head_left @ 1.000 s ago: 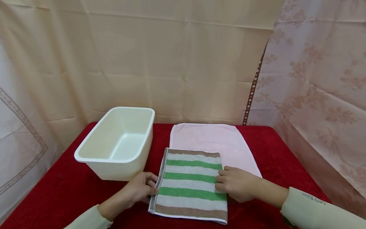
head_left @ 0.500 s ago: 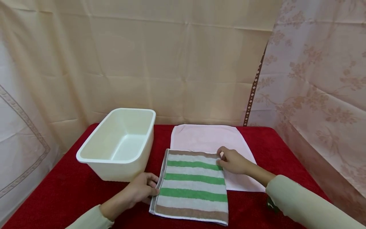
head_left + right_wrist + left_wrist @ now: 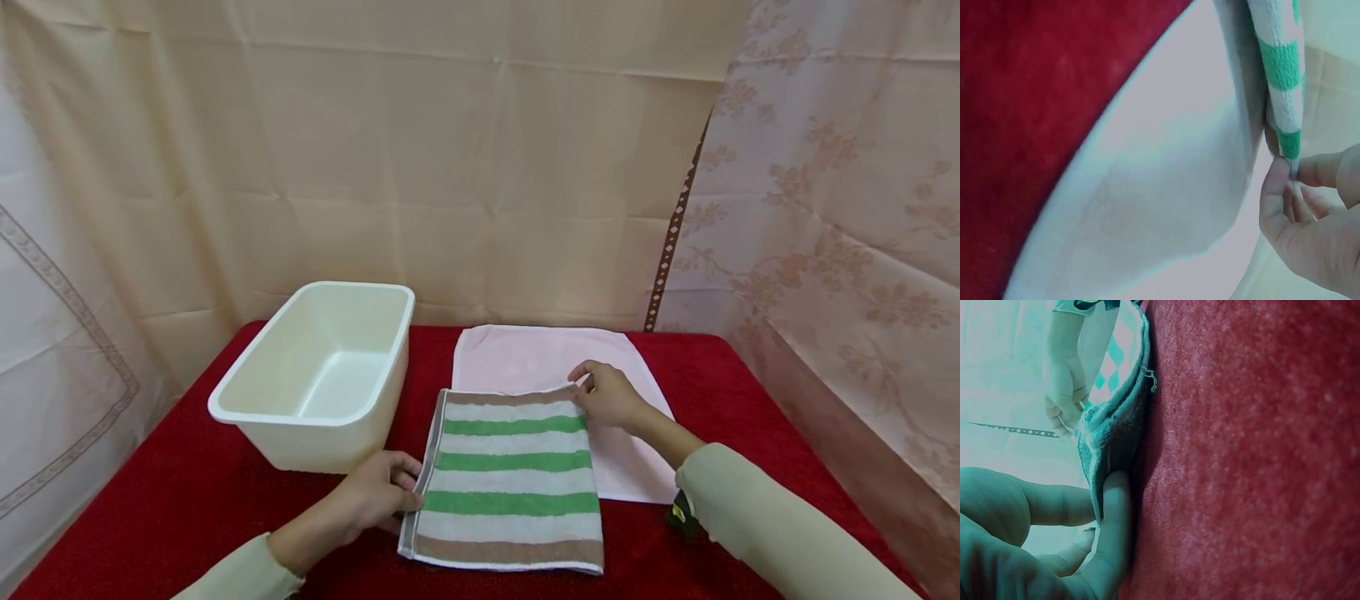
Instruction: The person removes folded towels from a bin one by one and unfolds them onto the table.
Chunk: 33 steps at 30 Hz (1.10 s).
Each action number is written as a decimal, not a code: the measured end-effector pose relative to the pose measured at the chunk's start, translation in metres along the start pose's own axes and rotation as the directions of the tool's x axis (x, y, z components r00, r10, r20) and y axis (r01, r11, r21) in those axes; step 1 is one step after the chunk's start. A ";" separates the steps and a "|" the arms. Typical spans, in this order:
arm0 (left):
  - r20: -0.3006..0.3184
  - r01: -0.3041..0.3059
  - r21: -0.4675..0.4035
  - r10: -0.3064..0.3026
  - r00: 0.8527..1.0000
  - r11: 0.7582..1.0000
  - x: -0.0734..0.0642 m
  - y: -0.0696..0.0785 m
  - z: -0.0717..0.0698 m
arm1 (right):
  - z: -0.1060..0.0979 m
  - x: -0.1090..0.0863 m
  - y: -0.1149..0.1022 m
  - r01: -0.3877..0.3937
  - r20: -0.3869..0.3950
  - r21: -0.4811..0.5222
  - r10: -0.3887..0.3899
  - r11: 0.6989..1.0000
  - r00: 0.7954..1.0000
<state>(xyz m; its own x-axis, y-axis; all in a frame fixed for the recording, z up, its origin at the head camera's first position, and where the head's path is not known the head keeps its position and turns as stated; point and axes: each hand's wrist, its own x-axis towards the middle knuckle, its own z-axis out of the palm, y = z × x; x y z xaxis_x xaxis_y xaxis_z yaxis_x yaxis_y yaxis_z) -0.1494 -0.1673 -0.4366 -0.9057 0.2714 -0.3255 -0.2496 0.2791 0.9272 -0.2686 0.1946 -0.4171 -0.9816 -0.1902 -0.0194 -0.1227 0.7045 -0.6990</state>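
A folded towel [image 3: 513, 481] with green, white and brown stripes lies near the front of the red-covered table, overlapping a pale pink towel [image 3: 528, 354]. My left hand [image 3: 367, 500] pinches the striped towel's left edge; the left wrist view has the thumb and a finger on either side of the folded edge [image 3: 1119, 437]. At the far right corner, my right hand [image 3: 611, 402] pinches the same towel. In the right wrist view, thumb and fingers [image 3: 1275, 197] meet on the striped border, and that corner is lifted slightly off the pink towel.
A cream plastic basin [image 3: 315, 442] stands at the left, close to my left hand. Red cloth [image 3: 750, 433] covers the table. Under the right sleeve a small dark green object [image 3: 681, 517] shows partly. Beige curtains [image 3: 450, 167] hang behind the table.
My right hand has moved from the striped towel's right side up to its far right corner, which it now pinches and has raised slightly. The left hand has stayed at the left edge.
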 end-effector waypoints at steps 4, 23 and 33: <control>0.006 -0.004 -0.015 0.004 1.000 1.000 0.000 0.000 0.000 | 0.003 0.000 0.007 0.005 0.070 -0.033 -0.003 0.999 0.998; 0.071 0.031 -0.053 -0.027 0.997 0.998 -0.004 -0.005 -0.009 | 0.029 -0.001 -0.049 0.343 0.089 -0.572 -0.359 0.746 0.929; 0.097 0.045 -0.065 -0.039 0.995 0.997 -0.003 -0.006 -0.011 | 0.065 -0.017 -0.087 0.715 0.365 -0.520 -0.635 0.467 0.681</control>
<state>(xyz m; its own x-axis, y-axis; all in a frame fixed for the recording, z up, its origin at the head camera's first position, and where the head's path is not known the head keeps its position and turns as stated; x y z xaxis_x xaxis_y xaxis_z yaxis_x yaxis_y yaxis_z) -0.1490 -0.1799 -0.4390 -0.8578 0.3485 -0.3778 -0.3121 0.2308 0.9216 -0.2312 0.0922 -0.4025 -0.5369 -0.8265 0.1692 -0.8353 0.5489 0.0311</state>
